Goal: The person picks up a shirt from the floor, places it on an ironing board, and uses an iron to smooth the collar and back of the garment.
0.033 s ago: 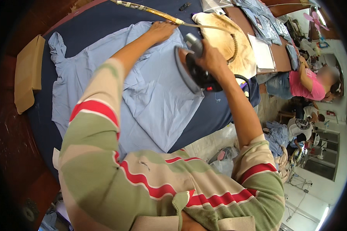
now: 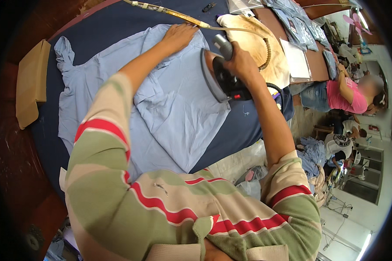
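A light blue garment point(image 2: 178, 108), partly creased, is spread over the dark blue cloth of the ironing table. My right hand point(image 2: 243, 65) grips a steam iron point(image 2: 224, 78) with a grey knob in front and a red switch at its rear. The iron rests at the garment's right edge, tilted slightly so part of its soleplate shows. My left hand point(image 2: 180, 37) lies on the far edge of the garment, fingers stretched out close to a hose point(image 2: 200, 22). What is under its fingertips is hidden.
A brown-stained cream cloth point(image 2: 248, 37) lies right of the iron, beneath the hose. Packed blue garments point(image 2: 296, 26) and a white sheet point(image 2: 295, 61) are on a brown table. A cardboard piece point(image 2: 32, 82) stands at the left. A person in pink point(image 2: 346, 93) works at the right.
The iron and my right hand have shifted slightly right along the garment's edge. My left hand has moved a little left and nearer.
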`<state>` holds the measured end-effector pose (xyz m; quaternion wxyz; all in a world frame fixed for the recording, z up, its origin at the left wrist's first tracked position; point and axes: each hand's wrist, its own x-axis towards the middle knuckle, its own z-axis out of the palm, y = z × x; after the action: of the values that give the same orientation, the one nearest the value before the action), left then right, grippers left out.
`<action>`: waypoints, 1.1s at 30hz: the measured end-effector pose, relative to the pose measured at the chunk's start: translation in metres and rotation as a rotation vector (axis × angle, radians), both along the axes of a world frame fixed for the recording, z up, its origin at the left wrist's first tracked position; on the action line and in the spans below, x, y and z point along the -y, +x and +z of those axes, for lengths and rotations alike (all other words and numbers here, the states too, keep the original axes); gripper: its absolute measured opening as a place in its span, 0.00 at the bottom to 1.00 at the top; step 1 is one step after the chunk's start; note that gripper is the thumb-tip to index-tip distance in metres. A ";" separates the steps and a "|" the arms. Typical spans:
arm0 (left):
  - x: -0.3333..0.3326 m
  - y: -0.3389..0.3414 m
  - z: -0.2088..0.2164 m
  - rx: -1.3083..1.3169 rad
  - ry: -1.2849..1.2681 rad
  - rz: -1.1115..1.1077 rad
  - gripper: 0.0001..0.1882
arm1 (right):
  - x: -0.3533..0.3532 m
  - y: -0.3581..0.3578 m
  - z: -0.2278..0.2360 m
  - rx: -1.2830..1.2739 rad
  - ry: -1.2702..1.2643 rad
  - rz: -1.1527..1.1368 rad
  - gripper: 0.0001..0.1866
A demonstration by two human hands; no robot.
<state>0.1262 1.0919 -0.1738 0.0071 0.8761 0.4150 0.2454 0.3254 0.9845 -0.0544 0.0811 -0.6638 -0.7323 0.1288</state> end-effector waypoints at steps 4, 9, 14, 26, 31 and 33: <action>0.055 -0.016 0.016 -0.033 -0.117 0.189 0.18 | -0.026 0.002 -0.005 0.017 0.073 0.022 0.29; 0.047 -0.040 -0.004 0.226 -0.305 0.288 0.13 | -0.053 -0.026 -0.013 0.024 0.193 -0.006 0.29; 0.007 -0.063 0.022 0.723 -0.359 0.586 0.13 | -0.092 -0.040 -0.010 0.067 0.151 0.034 0.28; -0.020 -0.081 0.035 1.023 -0.490 0.120 0.16 | -0.098 -0.093 -0.012 0.013 0.135 0.291 0.30; 0.041 -0.157 -0.001 0.154 -0.053 0.677 0.16 | -0.116 -0.095 -0.015 0.037 0.175 0.297 0.31; 0.048 -0.185 -0.011 0.066 -0.130 0.747 0.15 | -0.120 -0.103 -0.015 0.053 0.127 0.337 0.31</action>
<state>-0.0589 1.0444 -0.1851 -0.0139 0.6538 0.7199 0.2324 0.2221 1.1042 -0.0696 0.0808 -0.5285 -0.8416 0.0763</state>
